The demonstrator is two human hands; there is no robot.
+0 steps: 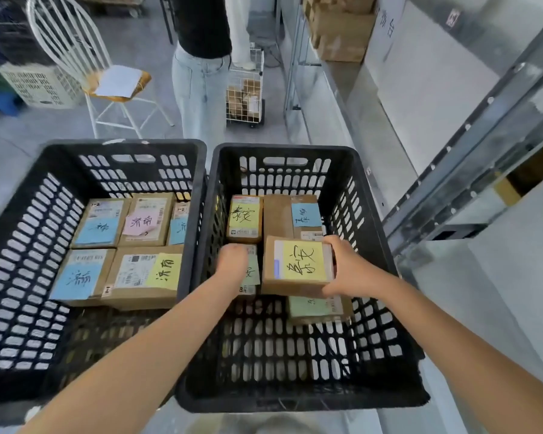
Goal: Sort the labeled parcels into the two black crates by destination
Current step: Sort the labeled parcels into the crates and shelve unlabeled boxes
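Two black crates stand side by side: the left crate point(29, 233) holds several cardboard parcels with blue, pink and yellow notes. The right crate point(370, 214) holds several more. My right hand point(347, 264) grips a parcel with a yellow note point(298, 264) by its right side, above a parcel with a green note point(314, 308). My left hand point(232, 261) rests on a small parcel with a pale green note point(251, 270) inside the right crate; its fingers are hidden behind the hand. Behind lie a yellow-note parcel point(244, 219) and a blue-note parcel point(295, 214).
A person in jeans point(198, 83) stands just behind the crates. A white chair point(101, 73) with papers is at the back left, a wire trolley point(245, 92) with boxes behind, and metal shelving point(470, 145) runs along the right.
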